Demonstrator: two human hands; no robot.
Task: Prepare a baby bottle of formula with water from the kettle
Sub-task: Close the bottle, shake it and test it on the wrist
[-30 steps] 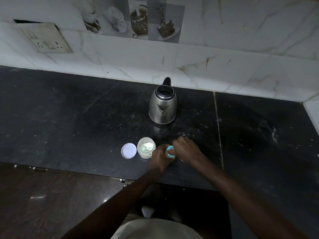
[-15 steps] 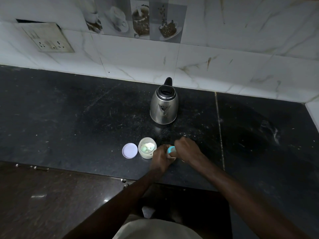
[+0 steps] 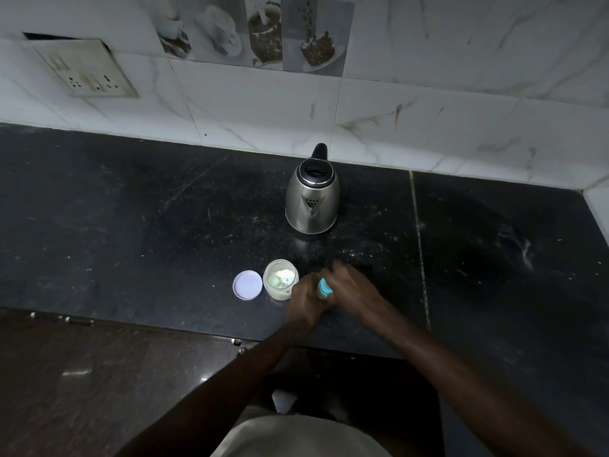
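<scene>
Little has moved since the earlier frames: both hands stay bunched over the bottle near the front edge of the desk, right fingers shifted a bit over the blue ring, motion-blurred. Left hand (image 3: 304, 296) is wrapped closed around the bottle body, which it hides almost fully. Right hand (image 3: 354, 286) is closed on the top, at the blue collar (image 3: 324, 288); looks like a twisting step, on or off cannot tell. Baby bottle (image 3: 321, 291) sits just beside the open formula jar (image 3: 280, 281), right of it; the jar shows pale powder inside and maybe a scoop, too small to be sure. Jar lid (image 3: 247, 284) lies flat on the desk (image 3: 131, 209), just left of the jar, apart from it. Steel kettle (image 3: 312, 201) stands upright toward the back edge, behind the hands, untouched, handle facing the wall.

Handling guess: bottle is likely light plastic, stiff, narrow and tippy, possibly slick; hold the body low with one hand and turn only the ribbed collar. Kettle is likely heavy if full, maybe hot; take it by the black handle. Open jar close by could be knocked.
</scene>
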